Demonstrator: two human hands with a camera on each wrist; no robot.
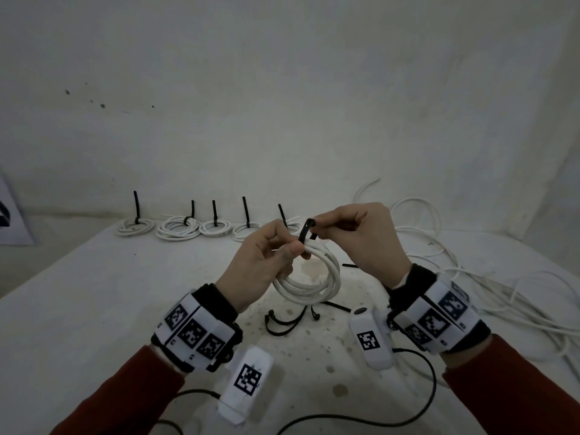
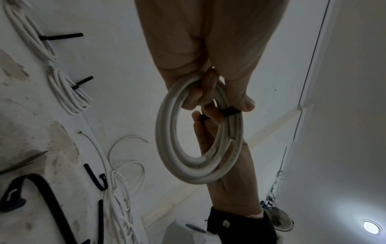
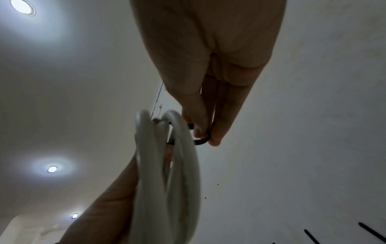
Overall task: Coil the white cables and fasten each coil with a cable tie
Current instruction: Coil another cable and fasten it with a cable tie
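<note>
White cable coil (image 1: 309,279), blk tie (image 1: 303,231), red sleeves (image 1: 125,387), b/w marker bands (image 1: 196,332)

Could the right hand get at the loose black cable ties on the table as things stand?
Probably not at once: the right hand pinches the black cable tie around the coil. The loose ties lie uncovered just below, so the way looks free once it lets go.

Smooth white plastic sheathing on the coil (image 1: 309,279), a faint sheen along its curves. The cable tie (image 1: 303,231) looks matt black plastic. The table (image 1: 125,293) wears a white, matt covering, stained and blotchy. Sleeves (image 1: 131,390) are rust-red cloth; wrist bands (image 1: 216,301) black fabric.
</note>
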